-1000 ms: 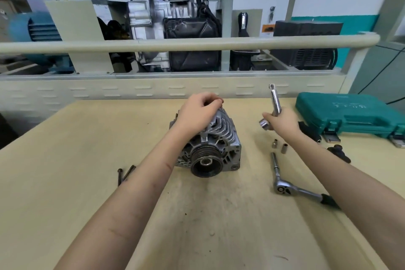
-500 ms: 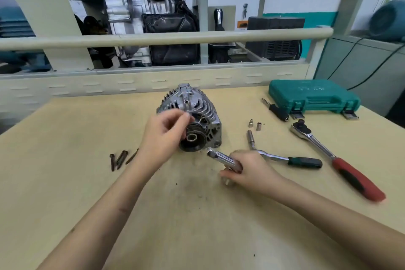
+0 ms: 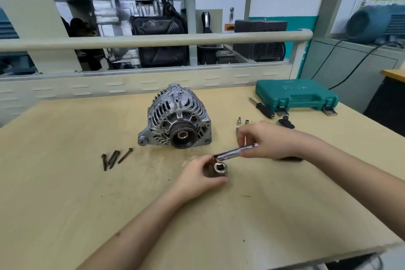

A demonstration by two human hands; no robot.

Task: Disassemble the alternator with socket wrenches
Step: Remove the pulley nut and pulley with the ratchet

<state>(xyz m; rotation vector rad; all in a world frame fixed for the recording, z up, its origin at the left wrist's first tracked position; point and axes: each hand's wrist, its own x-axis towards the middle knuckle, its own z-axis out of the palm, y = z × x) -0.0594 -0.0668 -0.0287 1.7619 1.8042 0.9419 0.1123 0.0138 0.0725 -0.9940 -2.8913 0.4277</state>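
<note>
The silver alternator point(image 3: 177, 118) lies on the wooden table point(image 3: 65, 182), its pulley facing me. In front of it my left hand point(image 3: 197, 176) grips a large dark socket point(image 3: 219, 171) that stands on the table with its square drive hole up. My right hand point(image 3: 269, 140) holds a chrome bar-like wrench handle point(image 3: 232, 152), its tip just above the socket's edge. Neither hand touches the alternator.
Several long dark bolts point(image 3: 114, 158) lie left of the alternator. Two small sockets point(image 3: 242, 121) and a black-handled tool point(image 3: 264, 108) sit to the right, in front of a closed green tool case point(image 3: 295, 94). A ratchet head point(image 3: 286, 124) shows behind my right hand. A railing runs behind the table.
My left hand has let go of the alternator and now grips the socket on the table. My right hand has brought the chrome handle over the socket. The alternator's pulley has turned to face me.
</note>
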